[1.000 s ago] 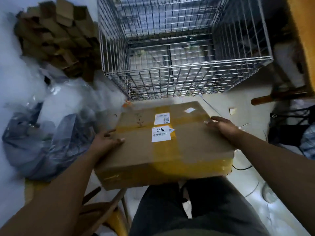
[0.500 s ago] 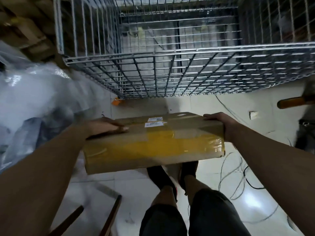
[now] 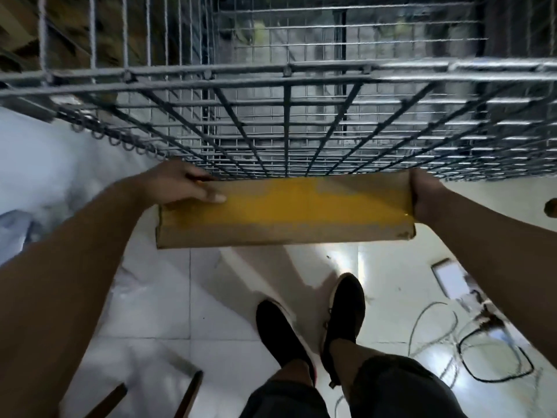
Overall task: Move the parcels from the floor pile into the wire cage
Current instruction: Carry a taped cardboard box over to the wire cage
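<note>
A flat cardboard parcel (image 3: pixel 283 215) with yellow tape along its near side is held up in the air between both hands, its near edge facing me. My left hand (image 3: pixel 184 185) grips its left end, fingers curled over the top and thumb along the side. My right hand (image 3: pixel 425 197) grips the right end. The wire cage (image 3: pixel 286 73) stands right behind the parcel; its near top rail runs across the view above the parcel. The parcel's top face is hidden from this angle.
White plastic bags (image 3: pixel 45 164) lie at the left on the tiled floor (image 3: pixel 156 297). Loose cables (image 3: pixel 482 348) and a small white device (image 3: pixel 449 279) lie at the right. My feet in dark shoes (image 3: pixel 310 327) stand below the parcel. Cardboard scraps (image 3: pixel 18 31) are piled at the far left.
I have stood up and stepped toward the cage. The parcel has risen and moved forward, now nearly at the cage's near wall, and its top face has tilted out of sight.
</note>
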`<act>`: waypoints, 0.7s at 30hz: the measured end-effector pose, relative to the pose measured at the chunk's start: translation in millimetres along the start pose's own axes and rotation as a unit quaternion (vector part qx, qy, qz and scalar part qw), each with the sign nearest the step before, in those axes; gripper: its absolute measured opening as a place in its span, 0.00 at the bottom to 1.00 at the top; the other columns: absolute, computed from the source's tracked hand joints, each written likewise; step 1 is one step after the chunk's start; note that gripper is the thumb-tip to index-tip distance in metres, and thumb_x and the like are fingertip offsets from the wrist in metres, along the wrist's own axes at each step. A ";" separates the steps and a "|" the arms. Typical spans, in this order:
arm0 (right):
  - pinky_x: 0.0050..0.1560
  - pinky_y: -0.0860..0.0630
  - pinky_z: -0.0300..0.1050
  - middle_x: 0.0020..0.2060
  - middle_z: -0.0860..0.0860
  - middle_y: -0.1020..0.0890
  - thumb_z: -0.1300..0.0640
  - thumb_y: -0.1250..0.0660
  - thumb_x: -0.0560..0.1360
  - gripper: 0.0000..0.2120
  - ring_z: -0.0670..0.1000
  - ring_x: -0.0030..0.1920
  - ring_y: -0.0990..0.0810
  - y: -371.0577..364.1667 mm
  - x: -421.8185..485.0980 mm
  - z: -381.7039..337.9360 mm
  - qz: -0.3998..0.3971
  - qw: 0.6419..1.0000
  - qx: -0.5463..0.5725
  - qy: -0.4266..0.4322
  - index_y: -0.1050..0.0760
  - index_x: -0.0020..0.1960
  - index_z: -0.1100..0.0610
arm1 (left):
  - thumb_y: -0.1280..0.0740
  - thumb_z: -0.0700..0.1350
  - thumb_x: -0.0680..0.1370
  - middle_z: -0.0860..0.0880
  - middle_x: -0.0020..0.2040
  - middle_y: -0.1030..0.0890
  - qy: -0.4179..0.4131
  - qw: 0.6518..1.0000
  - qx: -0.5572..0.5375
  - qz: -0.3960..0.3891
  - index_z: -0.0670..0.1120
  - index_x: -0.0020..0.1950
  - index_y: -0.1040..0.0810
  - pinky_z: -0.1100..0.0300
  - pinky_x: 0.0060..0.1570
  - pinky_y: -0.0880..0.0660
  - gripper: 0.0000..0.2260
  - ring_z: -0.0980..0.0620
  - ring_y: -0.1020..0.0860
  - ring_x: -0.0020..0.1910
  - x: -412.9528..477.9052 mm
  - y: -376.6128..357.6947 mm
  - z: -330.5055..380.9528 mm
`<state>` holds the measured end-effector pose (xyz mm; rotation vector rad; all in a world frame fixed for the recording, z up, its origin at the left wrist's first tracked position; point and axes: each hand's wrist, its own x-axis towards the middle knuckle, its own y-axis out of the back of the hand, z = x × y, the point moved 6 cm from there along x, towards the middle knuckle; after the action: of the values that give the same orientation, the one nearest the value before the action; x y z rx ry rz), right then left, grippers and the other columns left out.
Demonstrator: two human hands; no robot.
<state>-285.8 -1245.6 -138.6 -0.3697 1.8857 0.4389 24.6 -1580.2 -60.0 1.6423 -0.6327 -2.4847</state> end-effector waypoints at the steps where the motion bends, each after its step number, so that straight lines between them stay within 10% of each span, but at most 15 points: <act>1: 0.51 0.17 0.54 0.49 0.54 0.18 0.54 0.38 0.79 0.12 0.56 0.48 0.17 1.6 -2.2 -1.8 0.017 1.000 0.021 0.006 0.20 0.58 0.54 | 0.23 0.76 0.54 0.54 0.64 0.19 0.003 1.000 -0.002 0.029 0.61 0.62 0.17 0.56 0.59 0.27 0.39 0.51 0.22 0.60 1.4 3.2 -0.6; 5: 0.58 0.22 0.54 0.53 0.56 0.19 0.54 0.36 0.77 0.11 0.58 0.50 0.21 18.0 -34.5 -5.8 0.199 0.976 -0.038 0.074 0.20 0.57 0.55 | 0.29 0.75 0.63 0.48 0.67 0.20 0.044 0.957 0.084 0.274 0.59 0.68 0.22 0.45 0.63 0.32 0.37 0.41 0.24 0.67 -28.3 -2.4 4.6; 9: 0.63 0.25 0.51 0.59 0.58 0.18 0.49 0.34 0.79 0.16 0.62 0.61 0.21 6.1 -86.6 0.0 0.272 0.935 -0.152 0.171 0.21 0.63 0.55 | 0.37 0.52 0.73 0.43 0.63 0.20 0.033 0.892 0.089 0.441 0.52 0.65 0.21 0.42 0.59 0.28 0.21 0.38 0.24 0.62 -81.2 -45.2 34.1; 21: 0.62 0.24 0.52 0.65 0.57 0.26 0.59 0.31 0.71 0.25 0.62 0.63 0.25 -36.9 -163.3 42.9 0.162 0.903 -0.324 0.231 0.26 0.68 0.52 | 0.35 0.55 0.81 0.44 0.82 0.46 0.004 0.967 0.098 0.236 0.49 0.80 0.38 0.44 0.70 0.31 0.29 0.40 0.41 0.78 -95.7 -135.9 82.5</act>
<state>-178.1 -1250.8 -3.5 -0.6418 2.2313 1.3144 9.9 -1404.0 -3.5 1.3519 -1.1452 -2.1231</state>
